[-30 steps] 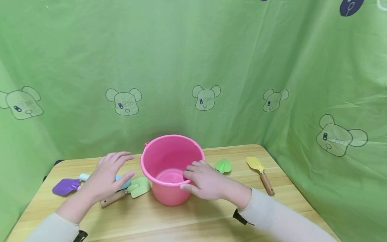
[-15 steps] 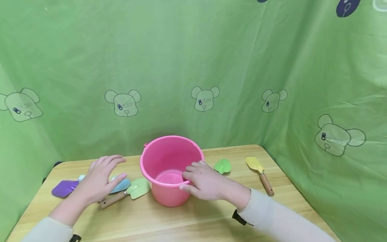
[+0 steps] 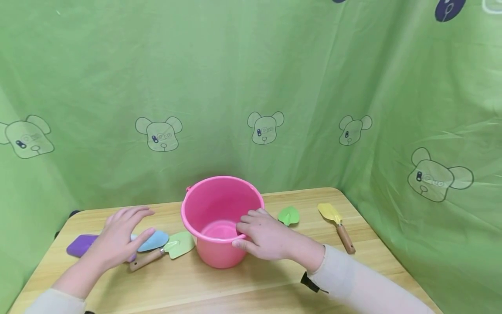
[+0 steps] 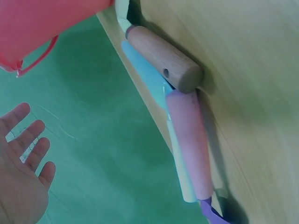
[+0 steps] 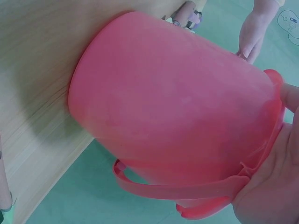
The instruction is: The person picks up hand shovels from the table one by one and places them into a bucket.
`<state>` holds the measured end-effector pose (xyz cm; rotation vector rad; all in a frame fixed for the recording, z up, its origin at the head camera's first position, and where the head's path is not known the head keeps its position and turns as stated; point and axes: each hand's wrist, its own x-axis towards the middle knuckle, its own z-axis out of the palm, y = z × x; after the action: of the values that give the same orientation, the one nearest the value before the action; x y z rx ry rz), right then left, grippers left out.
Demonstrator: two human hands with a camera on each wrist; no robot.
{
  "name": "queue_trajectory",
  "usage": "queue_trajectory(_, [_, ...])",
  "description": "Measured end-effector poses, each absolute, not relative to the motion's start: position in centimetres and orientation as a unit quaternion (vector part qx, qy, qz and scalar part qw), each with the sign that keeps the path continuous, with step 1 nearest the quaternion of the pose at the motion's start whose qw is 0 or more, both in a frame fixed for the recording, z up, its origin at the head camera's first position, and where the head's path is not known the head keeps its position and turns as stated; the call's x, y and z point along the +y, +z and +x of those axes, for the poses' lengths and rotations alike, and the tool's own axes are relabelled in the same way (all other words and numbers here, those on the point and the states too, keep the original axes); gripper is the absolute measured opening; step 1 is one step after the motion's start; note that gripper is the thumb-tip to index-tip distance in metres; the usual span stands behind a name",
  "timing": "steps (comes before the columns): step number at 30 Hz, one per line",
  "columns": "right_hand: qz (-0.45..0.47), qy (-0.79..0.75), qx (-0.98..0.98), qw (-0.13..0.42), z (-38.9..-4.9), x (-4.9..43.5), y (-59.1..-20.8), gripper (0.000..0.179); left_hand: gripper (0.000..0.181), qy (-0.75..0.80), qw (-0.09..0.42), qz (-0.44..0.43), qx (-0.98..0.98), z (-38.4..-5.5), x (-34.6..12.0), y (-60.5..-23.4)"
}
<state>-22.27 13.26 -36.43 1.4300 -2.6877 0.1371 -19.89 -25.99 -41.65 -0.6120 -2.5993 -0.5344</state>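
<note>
A pink bucket (image 3: 219,255) stands upright on the table in the head view. My right hand (image 3: 264,235) grips its near right rim, fingers inside and thumb outside; the right wrist view shows the palm (image 5: 271,182) against the rim. My left hand (image 3: 117,240) hovers with spread, relaxed fingers over several toy shovels and holds nothing. Below it lie a purple shovel (image 3: 79,245) with a pinkish handle (image 4: 189,140), a light blue shovel (image 3: 154,241) and a pale green shovel (image 3: 180,245) with a wooden handle (image 4: 161,56). The left hand partly hides the purple and blue ones.
Right of the bucket lies a bright green shovel (image 3: 289,215), its handle hidden behind the right hand and arm. A yellow shovel (image 3: 330,213) with a wooden handle lies farther right. Green cloth (image 3: 219,87) surrounds the wooden table (image 3: 219,292) at the back and sides.
My left hand has shifted left and slightly down, away from the bucket, uncovering more of the blue shovel. The right hand and bucket have stayed in place.
</note>
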Motion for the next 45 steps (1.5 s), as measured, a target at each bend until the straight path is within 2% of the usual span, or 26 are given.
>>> queue_trajectory(20, [0.468, 0.046, -0.881, 0.047, -22.3, 13.3, -36.5, 0.038, 0.046, -0.196, 0.187, -0.188, -0.944, -19.0, -28.7, -42.3])
queue_trajectory(33, [0.466, 0.046, -0.882, 0.049, -22.3, 13.3, -36.5, 0.033, 0.045, -0.189, 0.175, -0.167, -0.952, -18.6, -29.9, -43.9])
queue_trajectory(45, [0.465, 0.048, -0.883, 0.047, -22.3, 13.3, -36.7, 0.036, 0.038, -0.183, 0.152, -0.157, -0.958, -18.2, -30.9, -46.2])
